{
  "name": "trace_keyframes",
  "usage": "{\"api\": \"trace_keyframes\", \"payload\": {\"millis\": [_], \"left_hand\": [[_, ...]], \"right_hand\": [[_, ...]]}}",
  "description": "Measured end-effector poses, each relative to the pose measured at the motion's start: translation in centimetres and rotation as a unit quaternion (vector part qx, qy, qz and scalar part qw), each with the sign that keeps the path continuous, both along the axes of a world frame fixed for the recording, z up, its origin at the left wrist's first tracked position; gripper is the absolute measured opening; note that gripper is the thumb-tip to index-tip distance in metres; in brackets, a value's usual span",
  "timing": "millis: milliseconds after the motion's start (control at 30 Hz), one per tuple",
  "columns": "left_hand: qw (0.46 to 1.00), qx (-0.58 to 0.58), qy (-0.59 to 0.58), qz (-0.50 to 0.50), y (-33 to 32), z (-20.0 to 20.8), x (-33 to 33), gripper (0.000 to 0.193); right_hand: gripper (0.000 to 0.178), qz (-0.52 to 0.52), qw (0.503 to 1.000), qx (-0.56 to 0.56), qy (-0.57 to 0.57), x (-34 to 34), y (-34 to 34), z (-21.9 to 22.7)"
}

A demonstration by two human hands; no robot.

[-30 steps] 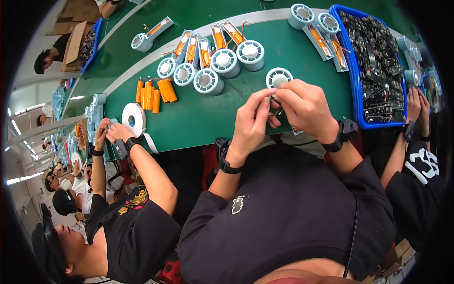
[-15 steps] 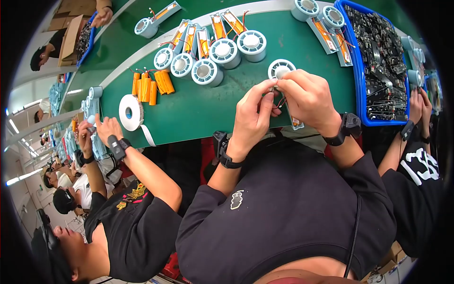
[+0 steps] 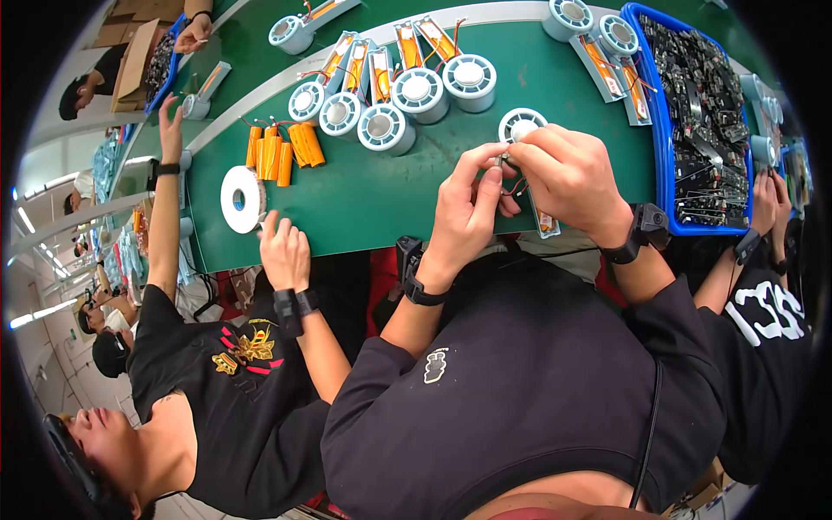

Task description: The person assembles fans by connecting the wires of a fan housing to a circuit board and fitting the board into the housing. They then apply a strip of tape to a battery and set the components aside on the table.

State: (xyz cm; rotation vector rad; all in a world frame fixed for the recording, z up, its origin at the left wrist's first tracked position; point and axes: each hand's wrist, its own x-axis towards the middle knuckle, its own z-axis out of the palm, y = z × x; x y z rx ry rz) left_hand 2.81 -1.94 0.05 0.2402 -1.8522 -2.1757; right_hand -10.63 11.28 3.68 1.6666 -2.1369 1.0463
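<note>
My left hand [image 3: 468, 206] and my right hand [image 3: 572, 178] meet over the near side of the green table, fingertips pinched together around a small part on thin red and black wires [image 3: 517, 188]. Fingers cover most of that part, so its exact shape is hidden. Beneath my right hand lies a light blue fan-like unit with a round slotted head [image 3: 523, 120]. Its narrow tray-shaped handle [image 3: 547, 224] points toward me, partly covered by the hand.
Several similar units [image 3: 386, 128] with orange batteries stand left of my hands. Loose orange batteries [image 3: 276, 158] and a white tape roll [image 3: 243, 199] lie farther left. A blue bin [image 3: 663, 173] of small black circuit boards sits at right. Co-workers' hands [image 3: 284, 251] are at both sides.
My hands stay nearly in place, still pinched together. The left co-worker's one hand has come to the tape roll; the other now reaches far across, near a unit set down there.
</note>
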Motion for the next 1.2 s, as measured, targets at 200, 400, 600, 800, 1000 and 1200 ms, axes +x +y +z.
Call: {"api": "trace_keyframes", "payload": {"millis": [200, 400, 600, 800, 1000, 1200], "left_hand": [[0.996, -0.083, -0.037, -0.004, -0.6, 0.6, -0.1, 0.029], [0.999, -0.042, -0.030, -0.017, -0.3, 0.8, 0.0, 0.028], [0.999, -0.031, -0.015, 0.026, 0.0, 0.6, -0.5, 0.026], [0.999, -0.010, -0.028, 0.011, -0.6, 1.1, -0.4, 0.025], [0.996, 0.013, -0.049, -0.067, -2.0, 0.7, -0.1, 0.030], [0.991, 0.092, -0.046, -0.083, -1.8, 1.1, -0.1, 0.025]], "right_hand": [[0.013, -0.010, 0.998, 0.061, 0.003, -0.1, 0.2, 0.9], [0.013, -0.012, 0.997, 0.080, 0.010, 0.0, 0.1, 1.4], [0.013, -0.011, 0.997, 0.075, 0.011, 0.2, -0.2, 1.4], [0.016, -0.016, 0.997, 0.062, -0.049, -0.1, -0.2, 1.1], [0.021, -0.009, 0.992, 0.033, -0.120, -0.9, -0.2, 0.7], [0.022, 0.031, 0.988, -0.015, -0.151, -1.2, 0.0, -0.1]]}}
